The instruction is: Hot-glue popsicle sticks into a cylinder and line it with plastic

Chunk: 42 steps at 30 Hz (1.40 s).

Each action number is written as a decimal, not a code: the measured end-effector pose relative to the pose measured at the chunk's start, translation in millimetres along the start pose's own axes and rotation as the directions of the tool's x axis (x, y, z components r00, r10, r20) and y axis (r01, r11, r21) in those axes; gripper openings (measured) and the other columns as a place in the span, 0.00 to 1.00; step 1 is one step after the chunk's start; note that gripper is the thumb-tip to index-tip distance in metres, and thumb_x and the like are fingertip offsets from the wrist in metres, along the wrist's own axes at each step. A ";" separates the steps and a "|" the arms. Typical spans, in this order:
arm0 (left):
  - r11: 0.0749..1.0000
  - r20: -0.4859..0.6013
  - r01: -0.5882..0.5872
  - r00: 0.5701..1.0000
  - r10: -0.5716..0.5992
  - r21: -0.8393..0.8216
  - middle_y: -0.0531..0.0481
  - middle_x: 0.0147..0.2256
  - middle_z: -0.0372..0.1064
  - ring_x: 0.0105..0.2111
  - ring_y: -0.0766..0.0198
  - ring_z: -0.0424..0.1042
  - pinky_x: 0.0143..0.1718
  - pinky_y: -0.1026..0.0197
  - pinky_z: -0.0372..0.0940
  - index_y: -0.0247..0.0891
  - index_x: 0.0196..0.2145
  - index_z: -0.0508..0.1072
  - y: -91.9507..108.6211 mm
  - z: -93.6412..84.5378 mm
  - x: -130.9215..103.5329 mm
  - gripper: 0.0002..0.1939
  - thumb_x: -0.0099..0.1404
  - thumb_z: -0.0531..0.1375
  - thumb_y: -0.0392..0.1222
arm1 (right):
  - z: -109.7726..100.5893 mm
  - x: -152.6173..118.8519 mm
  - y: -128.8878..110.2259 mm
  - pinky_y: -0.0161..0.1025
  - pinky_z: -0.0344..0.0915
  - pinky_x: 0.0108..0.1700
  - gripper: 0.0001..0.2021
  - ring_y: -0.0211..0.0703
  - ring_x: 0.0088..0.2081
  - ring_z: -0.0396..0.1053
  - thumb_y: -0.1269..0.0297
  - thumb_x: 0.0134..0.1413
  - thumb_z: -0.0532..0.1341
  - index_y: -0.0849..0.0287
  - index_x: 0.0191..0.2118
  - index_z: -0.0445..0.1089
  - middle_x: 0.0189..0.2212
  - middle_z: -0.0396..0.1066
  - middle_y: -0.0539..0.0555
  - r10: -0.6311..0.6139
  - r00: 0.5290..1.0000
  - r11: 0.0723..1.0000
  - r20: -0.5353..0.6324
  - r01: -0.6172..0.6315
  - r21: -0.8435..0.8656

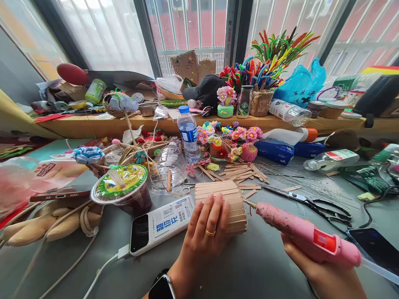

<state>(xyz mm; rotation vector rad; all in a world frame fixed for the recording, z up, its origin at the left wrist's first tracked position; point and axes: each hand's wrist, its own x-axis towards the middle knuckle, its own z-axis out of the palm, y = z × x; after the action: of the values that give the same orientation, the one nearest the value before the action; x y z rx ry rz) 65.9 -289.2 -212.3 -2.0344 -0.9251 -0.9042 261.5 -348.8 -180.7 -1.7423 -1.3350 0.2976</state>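
Note:
A rounded piece covered with wooden craft sticks (232,197) lies on the grey table. My left hand (207,224) rests over its left part, fingers laid across the sticks, a ring on one finger. My right hand (321,265) is wrapped round a pink glue gun (296,232); the gun's metal tip points left and is at the right edge of the stick piece. Loose craft sticks (245,172) are scattered just behind. A white power bank (171,220) with a cable lies left of my left hand.
Black scissors (327,209) and a phone (374,249) lie at the right. On the left stands a lidded drink cup (121,187). A water bottle (188,135), crocheted flowers (230,139) and blue tissue packs (276,151) are behind. The wooden ledge (149,124) is crowded.

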 end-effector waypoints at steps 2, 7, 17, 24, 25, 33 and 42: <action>1.000 0.000 0.004 1.000 -0.004 -0.003 0.41 0.48 0.65 0.52 0.53 0.59 0.56 0.52 0.52 0.31 0.46 0.67 0.4 -0.4 0.1 0.25 0.57 0.57 0.52 | -0.9 0.0 -3.7 0.30 0.60 0.14 0.06 0.34 0.13 0.60 0.62 0.38 0.60 0.55 0.18 0.64 0.12 0.64 0.45 0.075 0.997 0.997 0.011 -0.075 -0.001; 1.000 0.045 0.031 0.999 -0.031 -0.004 0.42 0.48 0.65 0.53 0.54 0.59 0.56 0.53 0.52 0.31 0.47 0.67 2.0 -3.8 0.9 0.24 0.57 0.57 0.51 | -2.3 0.8 -8.6 0.32 0.60 0.15 0.08 0.36 0.14 0.61 0.59 0.35 0.60 0.54 0.16 0.61 0.13 0.64 0.46 0.189 0.981 0.982 0.033 -0.188 -0.032; 0.999 0.039 0.032 0.999 -0.032 -0.008 0.41 0.47 0.66 0.50 0.54 0.62 0.56 0.53 0.52 0.31 0.46 0.67 2.7 -4.1 1.8 0.24 0.57 0.57 0.50 | -0.8 1.0 -3.5 0.32 0.60 0.14 0.07 0.36 0.13 0.60 0.61 0.36 0.59 0.53 0.16 0.61 0.13 0.65 0.45 0.109 0.994 0.993 -0.009 -0.109 -0.041; 1.000 0.041 0.020 0.999 -0.020 -0.004 0.41 0.48 0.65 0.52 0.54 0.60 0.56 0.52 0.52 0.31 0.47 0.67 1.9 -3.6 0.6 0.24 0.57 0.58 0.50 | -0.6 0.8 -8.3 0.33 0.59 0.15 0.06 0.36 0.14 0.59 0.59 0.34 0.58 0.54 0.17 0.61 0.14 0.64 0.46 0.225 0.974 0.972 -0.010 -0.225 -0.066; 1.000 0.042 0.018 0.999 -0.017 -0.004 0.41 0.48 0.65 0.52 0.54 0.59 0.56 0.52 0.52 0.31 0.47 0.66 1.7 -3.6 0.4 0.24 0.57 0.58 0.50 | -0.4 0.6 -9.0 0.34 0.59 0.16 0.06 0.36 0.14 0.59 0.59 0.34 0.58 0.54 0.17 0.62 0.14 0.64 0.46 0.254 0.967 0.965 -0.010 -0.254 -0.068; 1.000 0.059 0.000 0.998 0.000 0.000 0.41 0.48 0.65 0.53 0.53 0.59 0.56 0.52 0.52 0.31 0.47 0.66 0.6 -4.9 0.5 0.25 0.57 0.57 0.50 | 1.3 0.3 -10.3 0.35 0.57 0.19 0.09 0.37 0.16 0.57 0.56 0.31 0.58 0.54 0.15 0.60 0.13 0.61 0.47 0.308 0.951 0.951 -0.005 -0.308 -0.011; 1.000 0.058 0.002 0.998 -0.001 -0.010 0.40 0.48 0.64 0.53 0.53 0.58 0.57 0.52 0.50 0.30 0.47 0.66 0.3 -4.8 1.1 0.25 0.57 0.57 0.50 | 2.4 0.7 -9.1 0.38 0.57 0.19 0.07 0.39 0.15 0.57 0.57 0.30 0.59 0.52 0.16 0.63 0.12 0.59 0.48 0.323 0.946 0.945 -0.011 -0.322 0.054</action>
<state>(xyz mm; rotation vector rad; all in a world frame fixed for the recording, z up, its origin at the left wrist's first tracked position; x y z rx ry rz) 65.3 -292.9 -209.1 -2.0781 -0.9548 -0.8564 254.3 -346.9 -175.0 -1.9132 -1.0150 0.4922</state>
